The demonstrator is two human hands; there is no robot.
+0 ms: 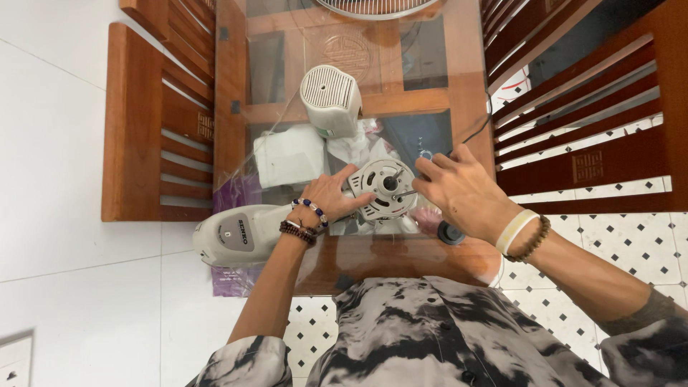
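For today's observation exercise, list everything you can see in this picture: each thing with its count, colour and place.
fan motor: one, grey metal, table centre
motor cover: one, white, behind motor
fan stand: one, light grey, off table's left edge
fan grille: one, metal, top edge
round knob: one, dark, near right wrist
glass-topped table: one, brown wood
wooden chairs: two, brown, either side
left hand: on motor's left
right hand: at motor's right
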